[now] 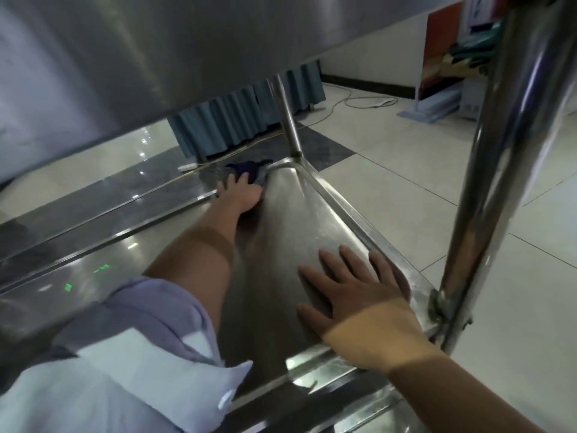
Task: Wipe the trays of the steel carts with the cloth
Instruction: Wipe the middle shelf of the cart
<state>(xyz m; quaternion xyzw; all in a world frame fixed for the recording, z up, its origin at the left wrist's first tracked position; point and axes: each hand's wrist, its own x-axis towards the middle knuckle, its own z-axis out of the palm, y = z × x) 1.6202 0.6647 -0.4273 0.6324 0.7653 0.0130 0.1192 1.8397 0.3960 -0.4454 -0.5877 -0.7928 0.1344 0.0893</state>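
Observation:
I look along the lower steel tray [281, 239] of a cart, under the upper tray [156, 57] that fills the top of the view. My left hand [240, 195] reaches to the tray's far end and presses a dark blue cloth [246, 168] against the far corner; the cloth is mostly hidden behind the fingers. My right hand [352, 289] lies flat, fingers spread, on the near right part of the tray beside its raised rim.
A thick steel cart post [487, 170] rises at the right near corner and a thinner post [288, 120] at the far corner. Beyond are a tiled floor [406, 157], a teal skirted table [246, 114], a white cable and a banner stand [440, 67].

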